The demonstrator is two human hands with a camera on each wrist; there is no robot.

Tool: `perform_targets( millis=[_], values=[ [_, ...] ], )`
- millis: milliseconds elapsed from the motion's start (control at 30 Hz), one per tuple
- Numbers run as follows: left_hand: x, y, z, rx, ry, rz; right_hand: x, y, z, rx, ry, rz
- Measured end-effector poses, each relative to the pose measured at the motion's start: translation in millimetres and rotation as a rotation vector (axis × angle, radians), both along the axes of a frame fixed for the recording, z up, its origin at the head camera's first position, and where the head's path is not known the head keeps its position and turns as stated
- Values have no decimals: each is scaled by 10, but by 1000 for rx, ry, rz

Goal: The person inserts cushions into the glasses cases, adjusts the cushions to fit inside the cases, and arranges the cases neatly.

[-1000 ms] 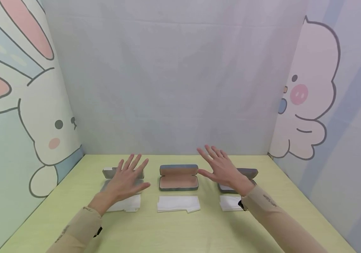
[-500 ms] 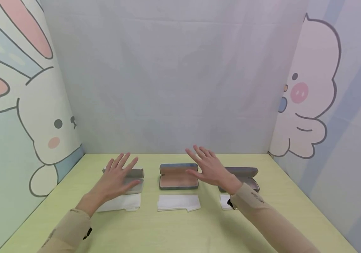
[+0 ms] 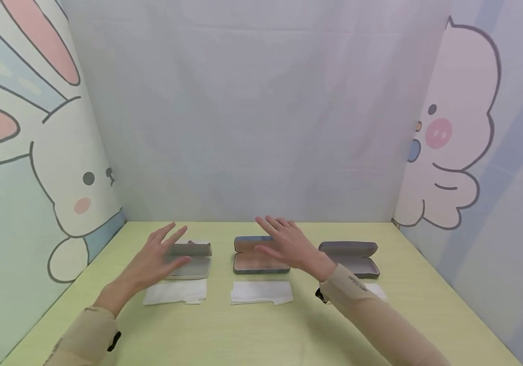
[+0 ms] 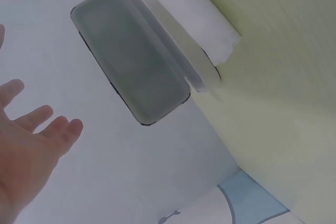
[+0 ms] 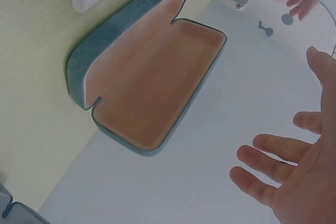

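Observation:
Three glasses cases stand in a row with their lids raised. The left glasses case (image 3: pixel 190 272) is grey inside. Peach lining shows in the blue middle glasses case (image 3: pixel 249 262), and the right glasses case (image 3: pixel 348 249) is dark grey. With fingers spread and nothing held, my left hand (image 3: pixel 148 262) is over the left case's left side, hiding part of it. My right hand (image 3: pixel 295 248), its palm visible in the right wrist view, holds nothing either. It overlaps the right part of the middle case in the head view, fingers extended and apart.
In front of the cases lie a left folded white cloth (image 3: pixel 174 292), a middle cloth (image 3: pixel 261 292) and a right cloth (image 3: pixel 375 290) partly behind my right sleeve. The pale yellow table (image 3: pixel 225 335) ends at a grey curtain (image 3: pixel 261 127), with cartoon-printed walls on both sides.
Both hands have drifted left through the air. The right one has gone from beside the right case to over the middle case, uncovering the right case. The cases and cloths stay put.

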State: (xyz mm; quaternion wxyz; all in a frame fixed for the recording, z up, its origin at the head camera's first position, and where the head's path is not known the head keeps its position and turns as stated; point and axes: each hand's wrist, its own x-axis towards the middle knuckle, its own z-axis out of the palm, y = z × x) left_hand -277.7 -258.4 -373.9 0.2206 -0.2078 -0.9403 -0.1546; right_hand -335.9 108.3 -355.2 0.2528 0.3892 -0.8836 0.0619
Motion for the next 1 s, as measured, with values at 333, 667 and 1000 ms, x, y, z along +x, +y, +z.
perform_targets(
  millis=[333,667,1000],
  values=[
    [33,-208,-35,178,-47,-6,-1,-334,-38,-85,-43,103],
    [79,-402,-50,357,1,24,96,-705,-138,-252,-683,203],
    [158,-814,-88,819,-677,12,176,-966,-417,-481,-1060,248]
  ],
)
